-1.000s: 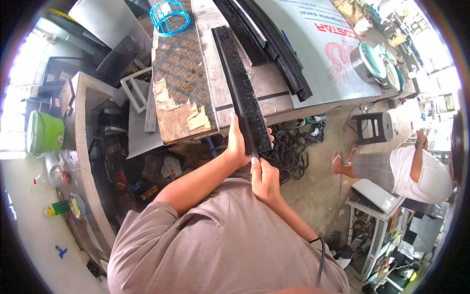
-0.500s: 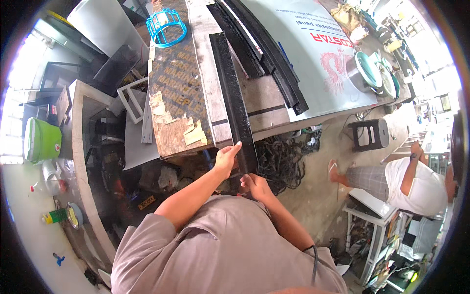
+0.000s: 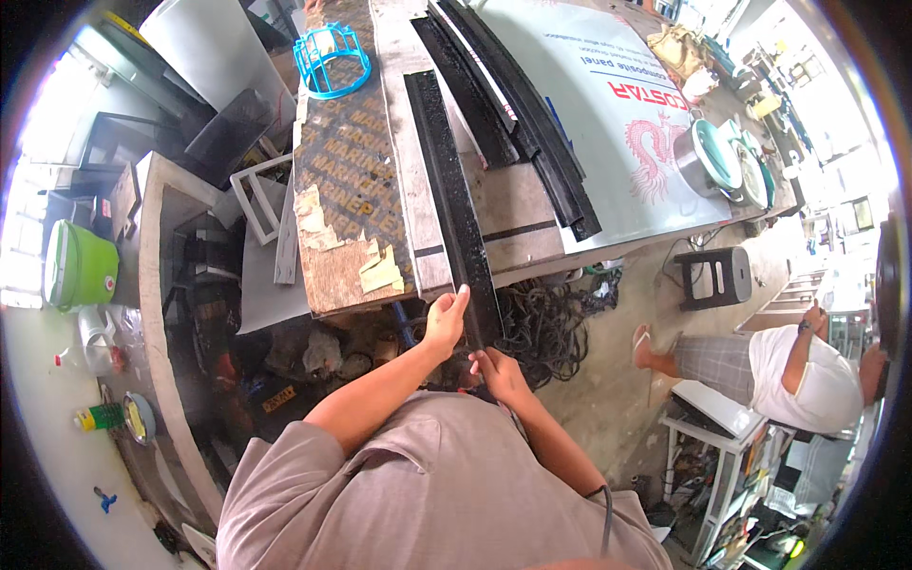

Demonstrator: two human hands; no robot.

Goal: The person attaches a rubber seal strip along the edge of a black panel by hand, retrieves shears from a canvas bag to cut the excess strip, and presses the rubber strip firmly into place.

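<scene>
A long black strip (image 3: 448, 190), shaped like a channel or angle profile, lies over the workbench and its near end juts past the edge toward me. My left hand (image 3: 446, 321) is closed on the left edge of that end, thumb pointing up along it. At the very tip my right hand (image 3: 503, 372) pinches the lower corner with bent fingers. Several more black strips (image 3: 541, 157) lie side by side to the right on the bench, one with a pale line along it. The undersides of my fingers are hidden.
A blue plastic cage-like holder (image 3: 332, 61) stands on the worn plywood (image 3: 347, 180) at left. The white panel (image 3: 617, 142) covers the bench's right, bearing a metal pot (image 3: 708, 157). Tangled black strips (image 3: 546, 328) lie below; a black stool (image 3: 714, 277) and another person (image 3: 798, 375) are right.
My view has shifted slightly, so the bench sits a little lower in the picture. Both hands keep their hold on the strip's near end, and the strip stays nearly where it was.
</scene>
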